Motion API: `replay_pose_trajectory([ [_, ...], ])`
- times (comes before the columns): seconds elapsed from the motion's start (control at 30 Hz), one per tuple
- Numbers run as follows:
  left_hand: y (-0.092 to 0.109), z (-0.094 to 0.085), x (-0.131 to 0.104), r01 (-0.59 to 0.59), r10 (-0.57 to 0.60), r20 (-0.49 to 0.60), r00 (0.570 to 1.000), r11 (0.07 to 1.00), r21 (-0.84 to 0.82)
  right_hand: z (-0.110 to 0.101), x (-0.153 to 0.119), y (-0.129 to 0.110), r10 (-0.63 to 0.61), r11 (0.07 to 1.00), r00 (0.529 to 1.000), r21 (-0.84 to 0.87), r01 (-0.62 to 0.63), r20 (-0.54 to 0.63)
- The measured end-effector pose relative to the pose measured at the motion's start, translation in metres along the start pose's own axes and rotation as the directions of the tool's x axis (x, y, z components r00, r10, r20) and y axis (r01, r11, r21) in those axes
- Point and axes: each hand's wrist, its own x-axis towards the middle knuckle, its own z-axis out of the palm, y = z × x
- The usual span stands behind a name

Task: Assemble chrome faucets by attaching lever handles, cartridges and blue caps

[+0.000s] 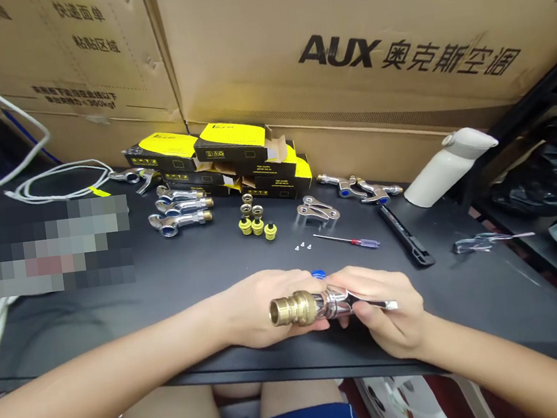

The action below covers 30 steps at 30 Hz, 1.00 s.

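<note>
A chrome tap (pixel 327 303) with a brass threaded nozzle is held between both my hands above the table's front edge. Its nozzle points left and toward me, and a blue cap shows on its far side. My left hand (pixel 260 310) is closed around the body behind the nozzle; some of its fingers are hidden. My right hand (pixel 387 304) grips the lever end, thumb in front. Beyond my hands lie a screwdriver (pixel 350 240) with a purple-red handle, small screws (pixel 303 246), and chrome tap levers (pixel 317 210).
Several yellow valve cartridges (pixel 257 227) and metal rings sit mid-table. Chrome tap bodies (pixel 179 221) lie left; more taps (pixel 361 187) lie right. A black utility knife (pixel 405 235), white bottle (pixel 447 166) and clear-wrapped item (pixel 483 242) are farther right. Yellow-black boxes (pixel 231 148) stand behind.
</note>
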Motion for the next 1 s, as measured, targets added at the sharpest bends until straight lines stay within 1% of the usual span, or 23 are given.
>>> replay_pose_trajectory([
  [0.17,-0.004,0.001,-0.002,-0.005,0.006,-0.019,1.0,1.0,0.029,-0.001,0.002,-0.004,0.18,0.979,0.983,0.091,-0.184,0.048],
  [0.23,-0.002,0.001,-0.002,0.036,-0.036,-0.023,0.999,0.999,0.017,-0.002,0.005,-0.003,0.262,0.953,0.964,0.145,-0.266,0.046],
  [0.27,-0.001,0.0,-0.002,0.087,-0.087,-0.032,0.996,0.996,-0.007,-0.003,0.006,-0.002,0.323,0.924,0.945,0.195,-0.328,0.056],
  [0.3,0.001,-0.002,-0.001,0.16,-0.162,-0.034,0.986,0.986,-0.057,-0.004,0.008,0.0,0.395,0.877,0.915,0.262,-0.403,0.084],
  [0.33,0.003,-0.004,0.0,0.242,-0.247,-0.021,0.969,0.961,-0.133,-0.006,0.009,0.003,0.467,0.807,0.875,0.343,-0.481,0.128],
  [0.4,0.005,-0.008,0.003,0.397,-0.408,0.039,0.912,0.855,-0.333,-0.011,0.012,0.011,0.569,0.631,0.784,0.479,-0.61,0.249],
  [0.43,0.005,-0.01,0.005,0.449,-0.462,0.08,0.883,0.784,-0.428,-0.013,0.014,0.014,0.592,0.56,0.751,0.521,-0.644,0.291],
  [0.47,0.004,-0.012,0.006,0.48,-0.497,0.111,0.86,0.717,-0.505,-0.016,0.015,0.018,0.608,0.516,0.735,0.555,-0.652,0.299],
  [0.5,0.003,-0.013,0.008,0.492,-0.52,0.124,0.845,0.665,-0.562,-0.018,0.016,0.021,0.622,0.498,0.729,0.574,-0.65,0.286],
  [0.53,0.002,-0.013,0.009,0.493,-0.534,0.127,0.836,0.628,-0.603,-0.019,0.017,0.023,0.638,0.5,0.726,0.578,-0.645,0.257],
  [0.57,0.001,-0.013,0.009,0.492,-0.541,0.131,0.831,0.603,-0.628,-0.02,0.018,0.025,0.656,0.509,0.72,0.57,-0.645,0.227],
  [0.63,-0.001,-0.011,0.009,0.504,-0.546,0.151,0.824,0.585,-0.635,-0.018,0.018,0.026,0.689,0.512,0.695,0.541,-0.667,0.204],
  [0.67,-0.002,-0.011,0.008,0.517,-0.551,0.159,0.82,0.592,-0.619,-0.017,0.017,0.026,0.7,0.507,0.683,0.528,-0.681,0.207],
  [0.73,-0.002,-0.01,0.007,0.542,-0.552,0.167,0.817,0.636,-0.549,-0.014,0.016,0.025,0.71,0.492,0.671,0.532,-0.689,0.212],
  [0.8,-0.002,-0.011,0.005,0.536,-0.532,0.151,0.833,0.71,-0.457,-0.012,0.015,0.025,0.717,0.472,0.667,0.561,-0.68,0.206],
  [0.87,-0.002,-0.013,0.005,0.506,-0.498,0.128,0.857,0.772,-0.384,-0.012,0.013,0.024,0.722,0.454,0.66,0.578,-0.678,0.207],
  [0.93,-0.001,-0.015,0.005,0.499,-0.492,0.123,0.862,0.78,-0.378,-0.011,0.012,0.024,0.715,0.458,0.669,0.586,-0.668,0.203],
  [1.0,-0.001,-0.016,0.006,0.517,-0.515,0.141,0.846,0.727,-0.452,-0.011,0.013,0.023,0.701,0.475,0.686,0.59,-0.653,0.194],
])
